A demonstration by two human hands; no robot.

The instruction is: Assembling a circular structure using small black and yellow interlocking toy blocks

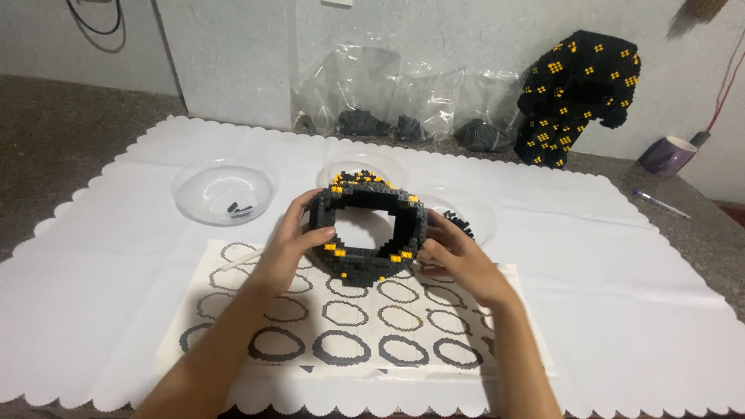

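Head view, black-and-yellow brick ring (pixel 368 233) between both grips; left hand (pixel 289 244), right hand (pixel 458 260) clamped on its sides

My left hand (pixel 291 244) and right hand (pixel 458 260) grip a brick ring (pixel 369 229) between them above a sheet (pixel 233 310) on a cloth (pixel 93 256); a bowl (pixel 225 190) lies behind-left, bags (pixel 403 93) behind, a mug (pixel 667 155) far right.

bowl (pixel 225 192) left of hands (pixel 289 247), open cloth (pixel 621 256) right
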